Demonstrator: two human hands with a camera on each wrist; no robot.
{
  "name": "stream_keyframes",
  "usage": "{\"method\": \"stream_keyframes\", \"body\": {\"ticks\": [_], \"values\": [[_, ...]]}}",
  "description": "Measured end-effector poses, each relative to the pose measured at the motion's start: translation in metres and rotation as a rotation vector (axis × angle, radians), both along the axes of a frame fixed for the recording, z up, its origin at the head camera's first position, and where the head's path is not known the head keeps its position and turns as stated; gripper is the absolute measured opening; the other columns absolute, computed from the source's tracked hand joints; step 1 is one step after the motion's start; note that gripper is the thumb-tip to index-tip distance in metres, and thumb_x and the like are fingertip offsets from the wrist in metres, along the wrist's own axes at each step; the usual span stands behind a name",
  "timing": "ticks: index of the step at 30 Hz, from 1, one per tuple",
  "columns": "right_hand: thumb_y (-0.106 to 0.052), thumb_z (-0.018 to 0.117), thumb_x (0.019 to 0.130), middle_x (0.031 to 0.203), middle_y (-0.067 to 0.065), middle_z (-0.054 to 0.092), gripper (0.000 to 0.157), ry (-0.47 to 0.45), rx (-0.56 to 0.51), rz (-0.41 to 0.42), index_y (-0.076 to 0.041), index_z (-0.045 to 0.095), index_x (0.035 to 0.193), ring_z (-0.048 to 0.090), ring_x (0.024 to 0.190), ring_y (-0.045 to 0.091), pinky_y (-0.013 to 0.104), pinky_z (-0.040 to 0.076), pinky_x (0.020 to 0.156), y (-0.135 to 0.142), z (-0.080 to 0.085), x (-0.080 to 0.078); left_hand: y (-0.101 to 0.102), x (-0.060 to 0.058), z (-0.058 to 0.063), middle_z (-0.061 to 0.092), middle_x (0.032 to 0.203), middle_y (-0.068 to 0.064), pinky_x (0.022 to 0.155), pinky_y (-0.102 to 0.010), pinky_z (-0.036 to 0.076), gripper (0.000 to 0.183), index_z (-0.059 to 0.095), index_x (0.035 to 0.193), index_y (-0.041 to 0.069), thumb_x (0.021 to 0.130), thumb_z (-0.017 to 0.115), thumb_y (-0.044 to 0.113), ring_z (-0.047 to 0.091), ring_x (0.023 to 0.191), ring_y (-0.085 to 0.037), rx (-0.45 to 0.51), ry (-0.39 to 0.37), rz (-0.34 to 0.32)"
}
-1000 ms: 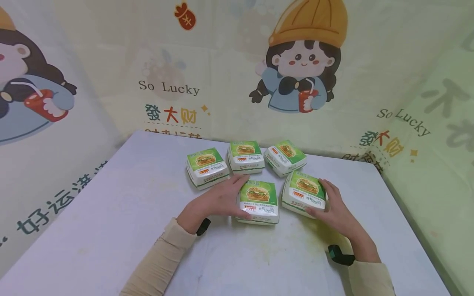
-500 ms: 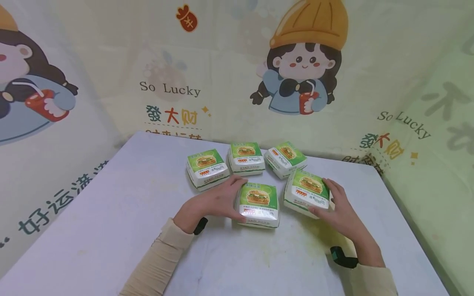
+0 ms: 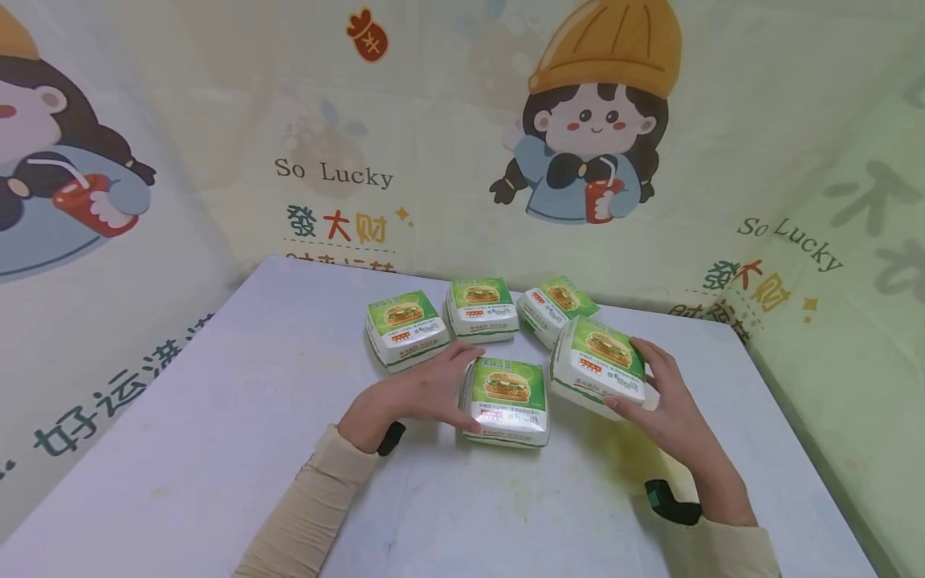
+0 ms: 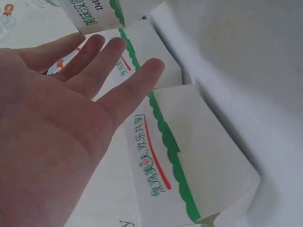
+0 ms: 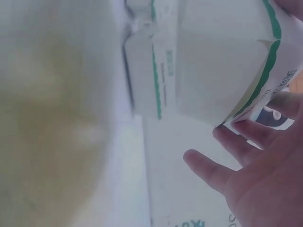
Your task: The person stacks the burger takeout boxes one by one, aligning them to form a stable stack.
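Observation:
Paper burger boxes with green-and-white lids stand on the table. My left hand (image 3: 421,395) holds the left side of the front burger box (image 3: 507,393), thumb at its near corner and fingers at its far one. In the left wrist view, that hand's fingers (image 4: 137,90) are nearly straight, the thumb hidden. To the right, my right hand (image 3: 675,409) grips another burger box (image 3: 603,361) by its right side. This box is tilted and raised off the table; its pale underside (image 5: 218,61) shows in the right wrist view.
Behind the hands stand a left burger box (image 3: 406,325), a middle one (image 3: 480,309) and a right one (image 3: 549,309), partly covered by the raised box. The white table (image 3: 289,361) meets a printed cloth wall (image 3: 433,177) behind.
My right hand has lifted its burger box off the table and tilted it, shifting slightly right. The left hand and the front burger box have barely moved.

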State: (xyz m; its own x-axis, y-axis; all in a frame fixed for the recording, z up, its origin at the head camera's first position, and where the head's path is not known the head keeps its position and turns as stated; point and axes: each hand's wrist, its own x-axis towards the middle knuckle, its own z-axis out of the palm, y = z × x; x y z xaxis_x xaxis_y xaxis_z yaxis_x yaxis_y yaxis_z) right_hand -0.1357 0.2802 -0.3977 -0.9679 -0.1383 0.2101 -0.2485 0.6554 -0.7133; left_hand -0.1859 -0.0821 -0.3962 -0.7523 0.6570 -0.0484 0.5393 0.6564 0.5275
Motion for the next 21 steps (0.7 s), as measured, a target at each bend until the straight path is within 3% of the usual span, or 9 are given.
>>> {"method": "stream_keyframes", "body": {"ticks": [17,21], "values": [[-0.024,0.081,0.082,0.161,0.006,0.019,0.097,0.031,-0.039,0.1,-0.026,0.019,0.158,0.028,0.14,0.028,0.067,0.031,0.108,-0.036,0.013,-0.006,-0.003,-0.003,-0.002,0.036,0.151,-0.005,0.114,-0.038,0.039,0.106,0.031,0.153,0.012,0.071,0.083,0.054,0.043,0.134,-0.019,0.016,-0.058,0.01],[-0.026,0.081,0.081,0.16,0.003,0.02,0.1,0.03,-0.044,0.121,-0.032,0.016,0.157,0.029,0.141,0.025,0.056,0.034,0.111,-0.047,0.014,-0.002,-0.003,-0.003,-0.003,0.036,0.151,-0.005,0.114,-0.038,0.039,0.106,0.032,0.153,0.012,0.071,0.083,0.055,0.042,0.134,-0.019,0.022,-0.052,0.006]]}}
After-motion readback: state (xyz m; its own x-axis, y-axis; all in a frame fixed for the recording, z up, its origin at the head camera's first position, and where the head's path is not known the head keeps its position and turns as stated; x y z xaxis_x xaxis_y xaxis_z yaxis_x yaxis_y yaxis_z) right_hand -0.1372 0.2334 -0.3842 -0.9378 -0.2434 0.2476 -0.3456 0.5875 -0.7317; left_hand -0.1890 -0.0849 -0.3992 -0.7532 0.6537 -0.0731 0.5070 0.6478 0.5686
